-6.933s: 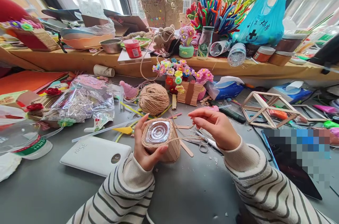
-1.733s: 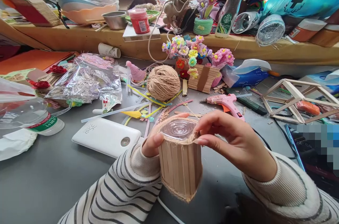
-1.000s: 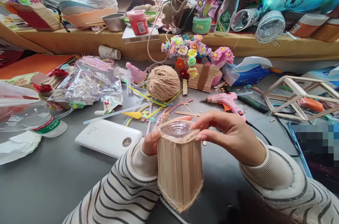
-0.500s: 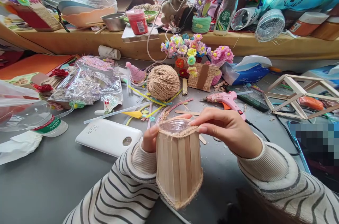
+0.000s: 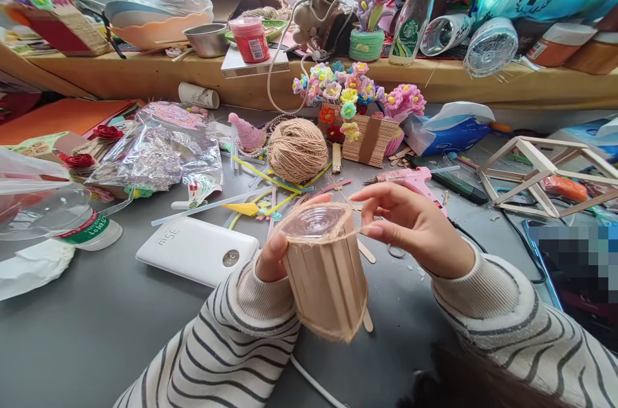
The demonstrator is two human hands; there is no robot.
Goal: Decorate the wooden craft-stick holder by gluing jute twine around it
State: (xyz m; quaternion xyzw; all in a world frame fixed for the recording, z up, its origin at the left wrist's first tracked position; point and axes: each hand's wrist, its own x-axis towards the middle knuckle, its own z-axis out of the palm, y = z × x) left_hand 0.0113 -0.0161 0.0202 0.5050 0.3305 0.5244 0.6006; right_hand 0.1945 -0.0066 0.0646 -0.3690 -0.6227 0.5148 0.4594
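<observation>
A plastic cup covered with upright wooden craft sticks (image 5: 328,286) is tilted in front of me, its clear ringed end facing up. My left hand (image 5: 273,257) is closed around its left side, with the thumb near the upper edge and other fingers hidden behind. Twine runs along both the upper and lower edges. At the upper right corner, my right hand (image 5: 410,224) pinches a short stretch of jute twine (image 5: 360,230) between thumb and fingers. A ball of jute twine (image 5: 297,149) rests farther back on the table.
Behind my right hand lies a pink glue gun (image 5: 410,179). A white power bank (image 5: 197,251) is at the left, a wooden stick frame (image 5: 545,170) at the right. Loose craft sticks (image 5: 365,251) lie near the cup. A crowded shelf (image 5: 149,80) runs along the back.
The cup has tipped and turned, its lower end rising and its clear end showing more. My right hand has moved slightly off the rim, drawing the twine out to the right.
</observation>
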